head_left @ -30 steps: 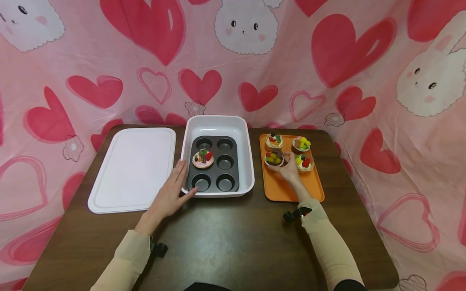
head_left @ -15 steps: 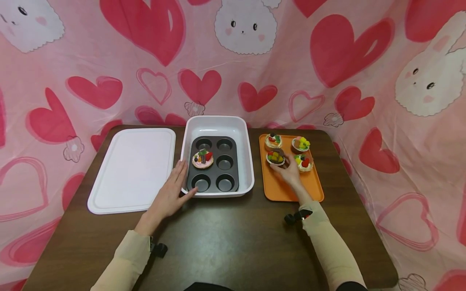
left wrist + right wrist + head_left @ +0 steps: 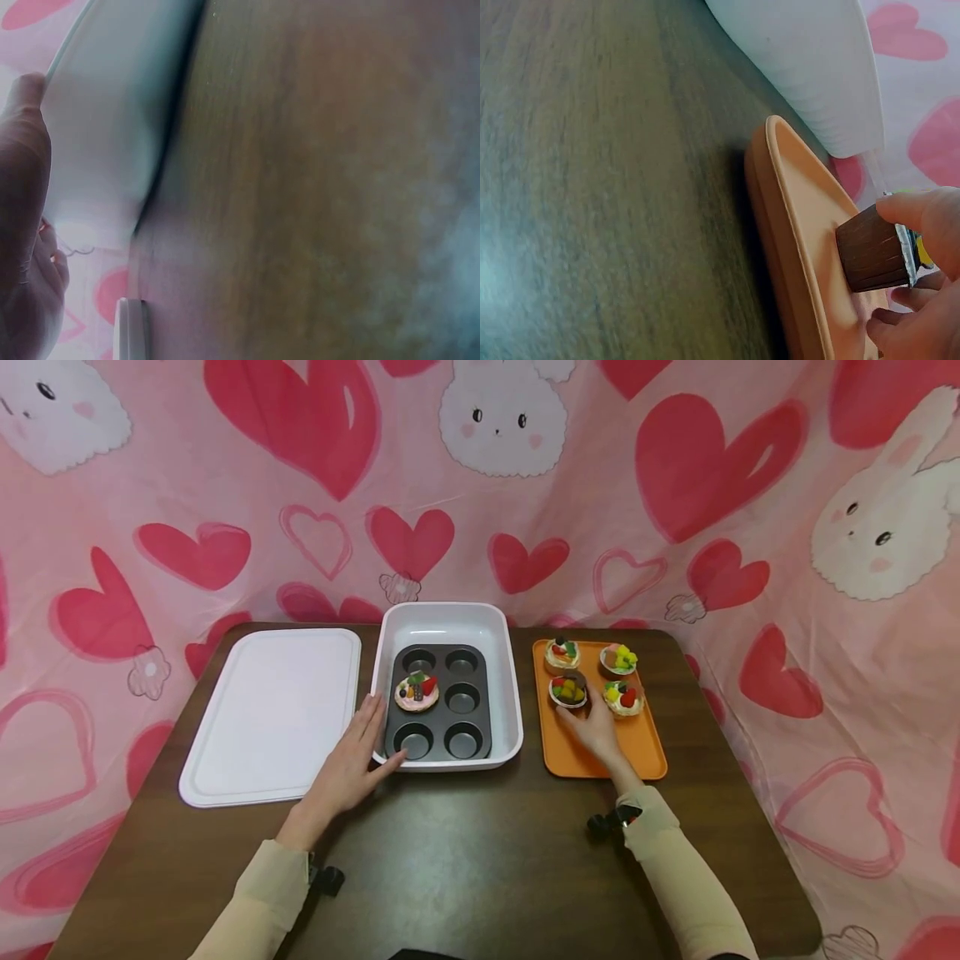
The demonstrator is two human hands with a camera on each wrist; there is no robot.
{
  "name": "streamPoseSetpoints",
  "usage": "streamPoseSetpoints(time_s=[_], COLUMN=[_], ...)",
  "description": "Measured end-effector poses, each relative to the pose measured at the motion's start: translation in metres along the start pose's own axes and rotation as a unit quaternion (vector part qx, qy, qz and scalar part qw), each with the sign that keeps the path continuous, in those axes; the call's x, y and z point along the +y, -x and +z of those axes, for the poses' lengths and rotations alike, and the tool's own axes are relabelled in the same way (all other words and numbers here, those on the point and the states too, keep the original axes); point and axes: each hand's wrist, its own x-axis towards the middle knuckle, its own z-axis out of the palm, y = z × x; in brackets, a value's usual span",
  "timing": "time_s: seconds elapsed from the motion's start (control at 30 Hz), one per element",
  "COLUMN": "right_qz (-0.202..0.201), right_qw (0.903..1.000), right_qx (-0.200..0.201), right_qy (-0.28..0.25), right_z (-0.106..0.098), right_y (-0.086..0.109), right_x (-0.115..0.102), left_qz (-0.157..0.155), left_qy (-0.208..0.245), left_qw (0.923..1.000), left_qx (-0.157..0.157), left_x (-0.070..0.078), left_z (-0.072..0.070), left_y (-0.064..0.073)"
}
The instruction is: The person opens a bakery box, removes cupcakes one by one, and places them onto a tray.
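Note:
My right hand (image 3: 597, 727) is at the orange tray (image 3: 577, 760), its thumb and fingers around a small fruit-topped chocolate cupcake (image 3: 567, 692). In the right wrist view the thumb is at the silvery rim of the cupcake's brown cup (image 3: 870, 251), which is low over the tray floor. Straight fingers of my left hand (image 3: 347, 772) rest along the left front rim of a white basin (image 3: 506, 739). Inside the basin lies a dark muffin tin (image 3: 438, 727); a pink-cream fruit cupcake (image 3: 411, 697) sits in its middle left cup.
Several more fruit-topped cupcakes share the orange tray: one at the back left (image 3: 562, 655), one at the back right (image 3: 617, 660) and one at the right (image 3: 624, 699). A flat white lid (image 3: 273, 718) lies left of the basin on the brown table (image 3: 465, 852). A pink heart-print cloth (image 3: 450, 560) hangs behind.
The right hand's fingers have shifted slightly around the chocolate cupcake, which has moved a little to the right on the tray. The left hand stays on the basin's rim.

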Motion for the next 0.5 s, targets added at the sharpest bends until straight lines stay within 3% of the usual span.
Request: streamPoseSetpoints(time_s=[0.3, 0.5], right_qz=[-0.065, -0.134], right_qw=[0.9975, 0.9894], right_qx=[0.029, 0.046], right_qy=[0.009, 0.033], right_z=[0.0034, 0.0085], right_y=[0.0038, -0.0006], right_x=[-0.0023, 0.0036], left_qz=[-0.001, -0.002], left_qy=[-0.001, 0.001], left_qw=[1.0000, 1.0000], left_qx=[-0.008, -0.010], left_x=[-0.0002, -0.0006], left_z=[-0.0004, -0.0001], left_y=[0.0010, 0.0004])
